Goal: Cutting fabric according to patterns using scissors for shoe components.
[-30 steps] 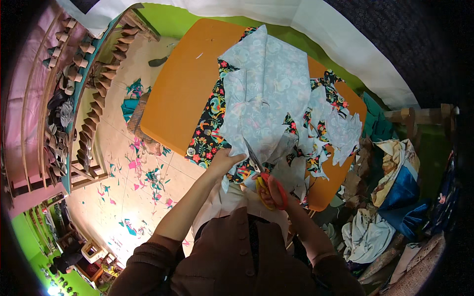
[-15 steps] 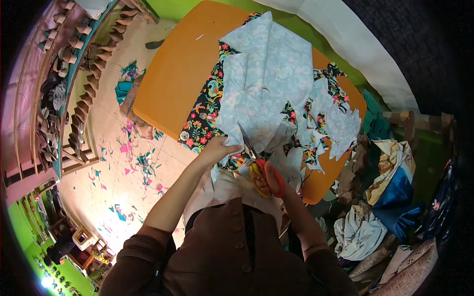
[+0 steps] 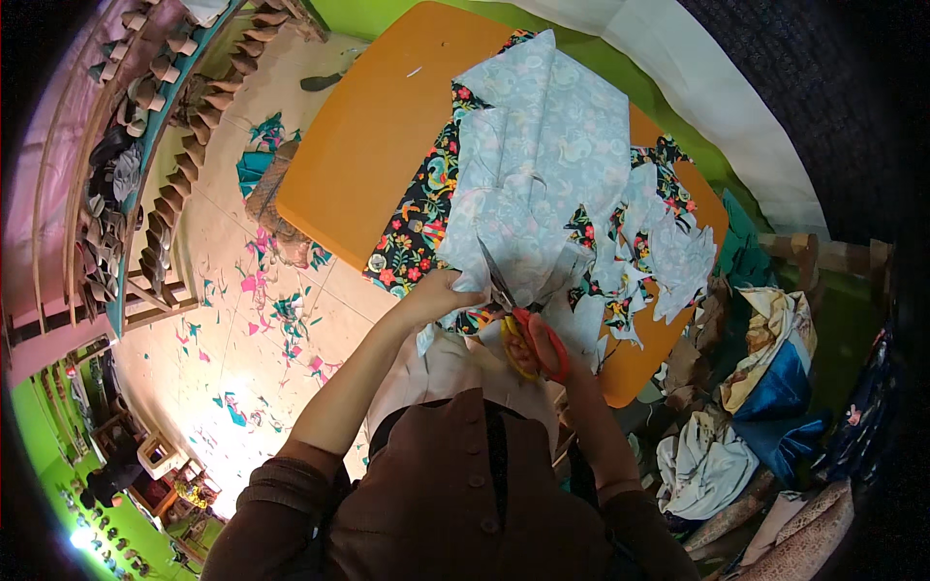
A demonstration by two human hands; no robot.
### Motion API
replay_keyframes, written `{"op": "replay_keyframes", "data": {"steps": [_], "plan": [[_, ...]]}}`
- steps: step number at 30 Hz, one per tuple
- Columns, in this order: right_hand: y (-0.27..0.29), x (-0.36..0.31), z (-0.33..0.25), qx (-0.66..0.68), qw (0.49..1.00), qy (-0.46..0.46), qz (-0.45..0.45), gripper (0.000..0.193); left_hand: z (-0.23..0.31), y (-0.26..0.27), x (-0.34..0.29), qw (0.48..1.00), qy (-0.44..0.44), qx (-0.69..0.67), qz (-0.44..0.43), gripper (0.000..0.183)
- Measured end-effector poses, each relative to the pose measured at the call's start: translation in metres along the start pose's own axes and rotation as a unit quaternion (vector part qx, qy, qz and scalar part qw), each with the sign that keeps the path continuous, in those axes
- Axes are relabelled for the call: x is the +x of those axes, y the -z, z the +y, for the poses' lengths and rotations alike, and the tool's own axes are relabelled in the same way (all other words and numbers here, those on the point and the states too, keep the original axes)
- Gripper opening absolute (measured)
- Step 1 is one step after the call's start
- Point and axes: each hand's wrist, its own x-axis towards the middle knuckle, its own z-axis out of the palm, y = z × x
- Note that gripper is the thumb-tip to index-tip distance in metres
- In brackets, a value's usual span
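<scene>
Fabric with a black floral print and a pale back lies mostly pale side up across the table, its printed side showing along the left. My left hand pinches the near left edge of this fabric, just left of the blades. In my right hand are scissors with red and yellow handles, fingers through the loops. Their blades point away from me at the fabric's near part; how deep the lower blade sits is hidden. Jagged cut pieces of the same fabric lie to the right.
An orange-brown table carries the fabric. Teal and pink scraps litter the tiled floor on the left, beside a rack of shoe forms. At right, crumpled cloths and blue fabric are heaped.
The whole view has shifted slightly, so everything sits a little farther right. Both hands keep their holds, and the scissors' handles look slightly turned. The fabric lies much as before.
</scene>
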Motion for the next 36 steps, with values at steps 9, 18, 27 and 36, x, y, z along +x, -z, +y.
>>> {"op": "replay_keyframes", "data": {"steps": [9,18,27,36], "plan": [[0.000,-0.008,-0.012,-0.056,0.997,-0.015,0.046,0.067,0.002,0.001,-0.003,1.000,-0.009,-0.023,-0.003,0.025],[-0.009,-0.011,-0.021,-0.024,0.998,-0.002,0.051,0.066,-0.006,0.005,0.002,0.997,0.016,0.069,0.036,0.024],[-0.016,-0.007,-0.016,-0.050,0.998,0.035,0.012,0.071,0.006,-0.013,0.010,0.959,0.006,-0.241,0.147,0.027],[-0.001,0.004,0.005,-0.029,0.999,0.007,0.032,0.067,0.006,-0.014,0.008,0.978,0.059,-0.139,0.146,0.026]]}}
